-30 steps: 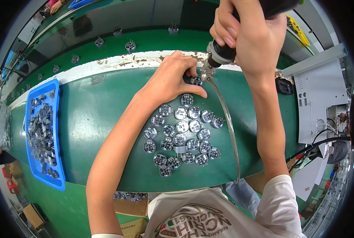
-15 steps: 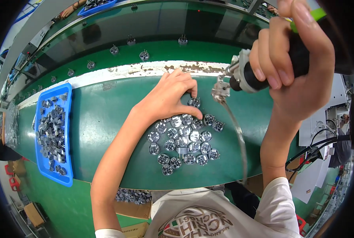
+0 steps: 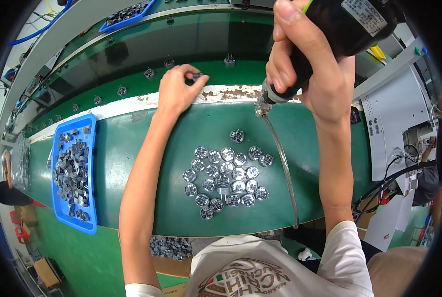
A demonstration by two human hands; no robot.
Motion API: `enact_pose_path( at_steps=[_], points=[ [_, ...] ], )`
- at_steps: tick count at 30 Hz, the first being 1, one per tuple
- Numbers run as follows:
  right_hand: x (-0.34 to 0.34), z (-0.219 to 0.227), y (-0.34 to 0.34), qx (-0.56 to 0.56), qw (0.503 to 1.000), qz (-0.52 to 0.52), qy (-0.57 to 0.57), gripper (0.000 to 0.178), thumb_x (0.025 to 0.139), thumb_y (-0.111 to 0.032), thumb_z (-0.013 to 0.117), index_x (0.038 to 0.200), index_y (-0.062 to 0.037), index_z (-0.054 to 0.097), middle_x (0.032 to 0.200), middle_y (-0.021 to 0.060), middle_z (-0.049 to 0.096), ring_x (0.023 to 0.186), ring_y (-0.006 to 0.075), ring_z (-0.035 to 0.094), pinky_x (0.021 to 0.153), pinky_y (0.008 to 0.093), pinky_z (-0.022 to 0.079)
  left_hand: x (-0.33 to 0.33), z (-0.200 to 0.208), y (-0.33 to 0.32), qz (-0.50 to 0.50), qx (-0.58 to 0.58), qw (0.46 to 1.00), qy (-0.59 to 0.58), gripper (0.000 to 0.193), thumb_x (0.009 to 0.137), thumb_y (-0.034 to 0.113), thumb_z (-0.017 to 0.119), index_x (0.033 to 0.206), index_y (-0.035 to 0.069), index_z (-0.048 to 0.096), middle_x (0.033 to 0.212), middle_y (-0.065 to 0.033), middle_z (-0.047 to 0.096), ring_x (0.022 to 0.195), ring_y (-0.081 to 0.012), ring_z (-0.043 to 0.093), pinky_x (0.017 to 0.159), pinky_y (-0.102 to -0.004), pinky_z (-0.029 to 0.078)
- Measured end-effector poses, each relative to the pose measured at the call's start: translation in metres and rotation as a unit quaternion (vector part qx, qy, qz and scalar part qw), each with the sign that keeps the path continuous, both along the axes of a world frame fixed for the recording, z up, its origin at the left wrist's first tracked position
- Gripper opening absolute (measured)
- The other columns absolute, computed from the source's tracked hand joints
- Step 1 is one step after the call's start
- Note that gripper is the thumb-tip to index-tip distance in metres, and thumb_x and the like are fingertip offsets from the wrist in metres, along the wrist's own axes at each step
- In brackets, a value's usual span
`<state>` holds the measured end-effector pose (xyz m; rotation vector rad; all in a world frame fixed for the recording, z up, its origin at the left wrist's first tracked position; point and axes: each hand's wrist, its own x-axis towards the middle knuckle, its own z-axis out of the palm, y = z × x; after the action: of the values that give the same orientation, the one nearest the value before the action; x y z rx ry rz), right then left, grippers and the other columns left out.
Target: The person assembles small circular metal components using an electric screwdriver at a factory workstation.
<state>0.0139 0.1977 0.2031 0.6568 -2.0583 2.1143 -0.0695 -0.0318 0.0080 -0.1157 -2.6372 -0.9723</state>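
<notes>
1. The left hand [image 3: 178, 89] is beyond the far edge of the green, smooth-topped desk [image 3: 122, 148], thumb and fingers nearly closed around a small dark round piece [image 3: 197, 76] (blurred and mostly covered, so its details cannot be told).
2. The right hand [image 3: 322, 89] wraps firmly around a black, cylindrical power tool [image 3: 340, 39], held above the desk's far edge, towards its right end. Below its metal nose [image 3: 262, 105] hangs a flexible, translucent tube [image 3: 283, 163].
3. As for progress, part of the batch looks handled: several dark pronged pieces [image 3: 149, 73] stand spaced out along the green strip [image 3: 260, 74] past the desk's white, chipped-paint far border [image 3: 117, 110].
4. Plenty seems left: a loose cluster of clear-topped round grey pieces [image 3: 226, 167] covers the desk's middle towards the near edge. One similar piece [image 3: 237, 135] sits apart, nearer the far edge; another [image 3: 223, 190] lies sideways, its prongs showing.
5. By the desk's left end, a shallow blue plastic tray [image 3: 82, 226] carries a jumbled heap of matte grey parts [image 3: 72, 173], apparently unsorted.
</notes>
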Motion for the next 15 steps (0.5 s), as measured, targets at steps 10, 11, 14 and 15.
enact_pose_path(
  at_steps=[10, 11, 14, 15],
  points=[
    [-0.001, -0.025, -0.026, -0.112, 0.992, -0.064, 0.002, 0.031, 0.101, -0.019, 0.063, 0.077, -0.0033, 0.052, 0.048, -0.0005, 0.043, 0.034, 0.0078, 0.037, 0.037, 0.0246, 0.033, 0.046, -0.007, 0.049, -0.321, 0.005, 0.947, 0.029, 0.034, 0.075, 0.029, 0.089, 0.095, 0.006, 0.075, 0.087, -0.0053, 0.069, 0.091, -0.0253, 0.063, 0.084, -0.0387, 0.047],
    [-0.003, -0.029, -0.027, -0.101, 0.993, -0.062, -0.002, 0.031, 0.101, -0.019, 0.063, 0.077, -0.0034, 0.052, 0.048, -0.0006, 0.043, 0.035, 0.0077, 0.036, 0.037, 0.0245, 0.033, 0.045, -0.007, 0.048, -0.329, 0.003, 0.944, 0.023, 0.036, 0.073, 0.030, 0.090, 0.095, 0.006, 0.075, 0.087, -0.0048, 0.069, 0.091, -0.0250, 0.063, 0.084, -0.0384, 0.046],
    [-0.005, -0.027, -0.018, -0.051, 0.997, -0.050, 0.000, 0.031, 0.101, -0.019, 0.063, 0.076, -0.0038, 0.053, 0.048, -0.0008, 0.043, 0.035, 0.0074, 0.036, 0.038, 0.0243, 0.032, 0.043, -0.009, 0.048, -0.335, 0.004, 0.942, 0.028, 0.040, 0.072, 0.028, 0.091, 0.098, 0.004, 0.072, 0.088, -0.0069, 0.068, 0.089, -0.0266, 0.062, 0.084, -0.0395, 0.046],
    [-0.005, -0.026, -0.015, -0.016, 0.999, -0.038, 0.008, 0.031, 0.101, -0.019, 0.064, 0.076, -0.0039, 0.053, 0.048, -0.0009, 0.043, 0.036, 0.0072, 0.036, 0.038, 0.0242, 0.032, 0.043, -0.009, 0.049, -0.340, -0.002, 0.940, 0.033, 0.041, 0.072, 0.023, 0.091, 0.101, 0.003, 0.071, 0.088, -0.0093, 0.068, 0.086, -0.0283, 0.060, 0.084, -0.0400, 0.048]
  ],
)
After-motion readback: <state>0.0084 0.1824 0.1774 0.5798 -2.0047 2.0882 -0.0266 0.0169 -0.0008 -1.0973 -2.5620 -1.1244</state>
